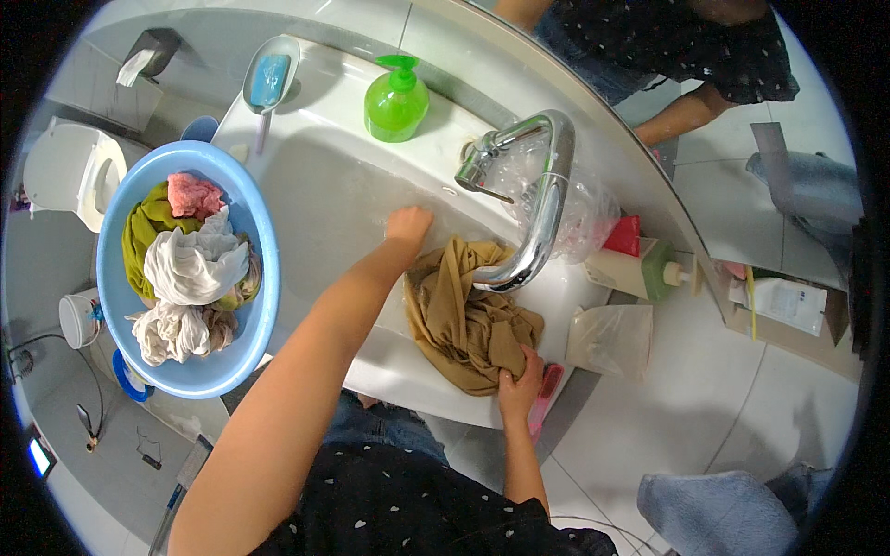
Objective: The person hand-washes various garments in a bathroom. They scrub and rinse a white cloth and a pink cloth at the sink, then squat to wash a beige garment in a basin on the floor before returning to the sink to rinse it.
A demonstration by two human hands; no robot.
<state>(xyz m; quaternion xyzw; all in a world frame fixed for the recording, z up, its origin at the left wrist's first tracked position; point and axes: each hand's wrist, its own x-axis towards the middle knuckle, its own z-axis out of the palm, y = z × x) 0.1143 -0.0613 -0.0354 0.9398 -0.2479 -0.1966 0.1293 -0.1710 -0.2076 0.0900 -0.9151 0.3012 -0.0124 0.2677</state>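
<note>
My right hand grips the near right edge of a bunched brown cloth, which lies wet over the right end of the white sink. The chrome faucet arches over this cloth, its spout end close above the fabric. Further left, my left hand reaches down into the cloudy water in the basin, beside the cloth's far left edge. Its fingers point down and are mostly hidden, so whether they hold anything does not show.
A blue basin of crumpled clothes stands at the left. Along the sink's far rim are a soap dish with blue soap and a green pump bottle. Clear plastic bags and a pink brush sit at the right.
</note>
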